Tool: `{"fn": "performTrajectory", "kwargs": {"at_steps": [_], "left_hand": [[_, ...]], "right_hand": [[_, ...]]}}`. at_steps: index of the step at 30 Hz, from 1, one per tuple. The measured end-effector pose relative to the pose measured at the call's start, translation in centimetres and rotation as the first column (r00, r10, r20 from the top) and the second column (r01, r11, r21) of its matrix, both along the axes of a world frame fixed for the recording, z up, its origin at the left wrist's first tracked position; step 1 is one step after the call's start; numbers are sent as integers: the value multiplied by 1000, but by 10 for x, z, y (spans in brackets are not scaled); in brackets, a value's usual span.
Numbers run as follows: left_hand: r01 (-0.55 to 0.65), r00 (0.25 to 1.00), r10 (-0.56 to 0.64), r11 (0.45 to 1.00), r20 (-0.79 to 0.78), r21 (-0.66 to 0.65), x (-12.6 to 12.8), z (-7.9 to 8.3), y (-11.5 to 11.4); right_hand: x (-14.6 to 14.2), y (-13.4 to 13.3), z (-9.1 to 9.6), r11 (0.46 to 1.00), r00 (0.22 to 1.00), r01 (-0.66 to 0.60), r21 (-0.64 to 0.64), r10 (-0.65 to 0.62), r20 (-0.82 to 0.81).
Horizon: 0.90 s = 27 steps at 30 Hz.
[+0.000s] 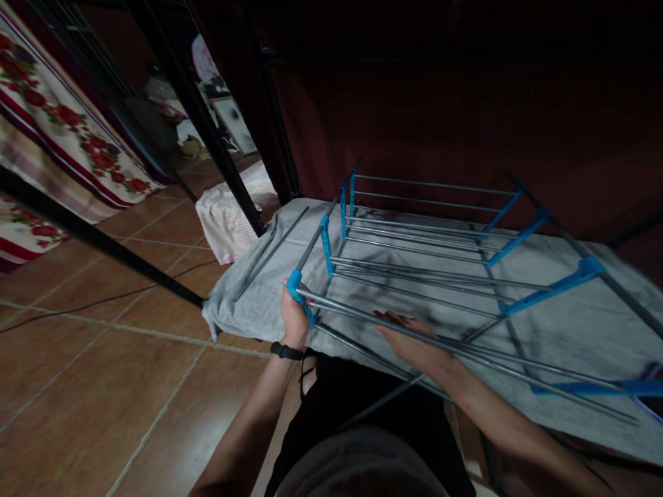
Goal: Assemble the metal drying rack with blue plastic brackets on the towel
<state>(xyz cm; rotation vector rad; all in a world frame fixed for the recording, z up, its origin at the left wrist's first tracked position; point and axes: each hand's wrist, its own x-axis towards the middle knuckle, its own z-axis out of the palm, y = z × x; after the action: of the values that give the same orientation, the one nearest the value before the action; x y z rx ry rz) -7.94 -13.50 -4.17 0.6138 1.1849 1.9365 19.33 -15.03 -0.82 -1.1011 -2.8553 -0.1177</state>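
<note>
A folding rack (pixel 414 284) of grey metal rods and blue plastic brackets lies across a grey-covered bed. My left hand (pixel 294 319), with a black band on the wrist, is closed around a blue bracket (pixel 294 281) at the rack's near left corner. Loose-ended rods run from that corner toward the lower right. Beneath those rods, near the rack's front middle, is my right hand (pixel 411 347). Its fingers stretch leftward, and the rods pass over and partly hide it. Whether they touch a rod I cannot tell.
The grey cover (pixel 280 255) bears a separate thin rod (pixel 272 252) at left. Black metal posts (pixel 207 124) stand left of the bed. A dark red wall (pixel 440 124) rises behind. A floral curtain (pixel 62 114), a striped cloth (pixel 228 221) and a cable (pixel 98 300) are leftward.
</note>
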Motion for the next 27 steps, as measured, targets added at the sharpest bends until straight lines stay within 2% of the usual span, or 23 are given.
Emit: {"fn": "performTrajectory", "kwargs": {"at_steps": [4,10,13,17,20,23,27], "left_hand": [[-43,992,40,999,-116,-23,0,1,-2],[-46,994,42,998,-100,-34,3,9,-6],[-43,995,39,998,-96,-36,3,6,-4],[-60,985,49,996,-166,-60,2,0,-1],[-98,989,92,994,-115,-47,5,0,0],[-85,995,84,996,-57,-25,9,1,1],[-83,994,79,995,-76,-48,13,5,0]], "right_hand": [[0,-1,-7,1000,1000,-14,9,14,-23],[-3,-4,-9,997,999,-23,76,25,-23],[-7,-3,-7,997,1000,-19,70,20,-18],[-8,0,-6,998,999,-38,58,38,-8],[-6,0,-6,998,999,-38,40,38,-6],[-5,-1,-5,999,999,-36,22,36,2],[-6,-1,-3,1000,999,-25,8,25,-26]]}}
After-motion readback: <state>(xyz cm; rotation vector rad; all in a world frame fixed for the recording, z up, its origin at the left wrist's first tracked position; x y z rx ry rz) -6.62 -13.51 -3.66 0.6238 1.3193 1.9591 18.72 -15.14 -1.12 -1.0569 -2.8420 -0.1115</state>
